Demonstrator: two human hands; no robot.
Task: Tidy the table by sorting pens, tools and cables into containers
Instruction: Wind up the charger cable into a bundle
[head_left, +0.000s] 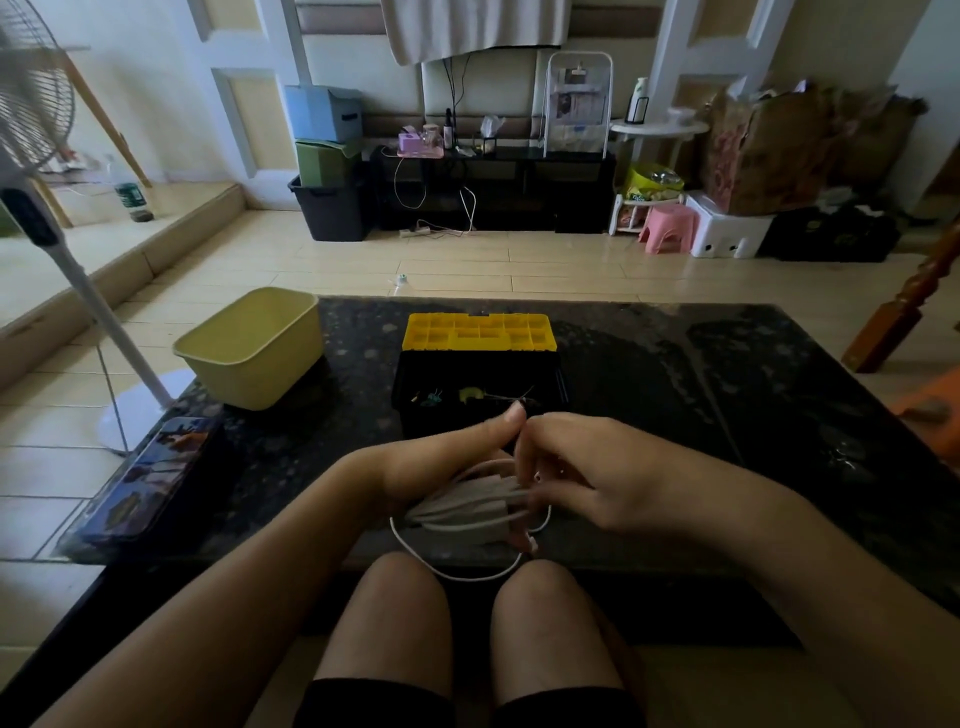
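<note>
At the near edge of the dark stone table (727, 415), in front of the seated person's knees, both hands work on a white cable (467, 506).

**Progress.** No pens, tools or other cables show loose on the tabletop. The black toolbox (410, 384) stands open at the centre with its yellow compartment lid (480, 332) tipped back. A few small items lie inside it, too small and dark to identify. The pale yellow bin (249, 374) sits to the left of the toolbox, and no contents show from this angle. A dark printed case (150, 478) lies shut at the table's left edge. Sorting therefore appears largely done. The cable is judged the last item: its coil is unfinished and it has not yet gone into a container.

**Grip.** The left hand (447, 457) holds the bundled loops, which run across its palm with the thumb raised straight above them. Its fingers are hidden under the bundle. The right hand (587, 478) meets the coil's right end with curled fingers. Motion blur there hides whether they pinch a strand.

**Cable relative to grip.** The coil lies between the two hands, just nearer than the toolbox. One slack loop hangs below the left hand, over the table edge toward the knees.
</note>
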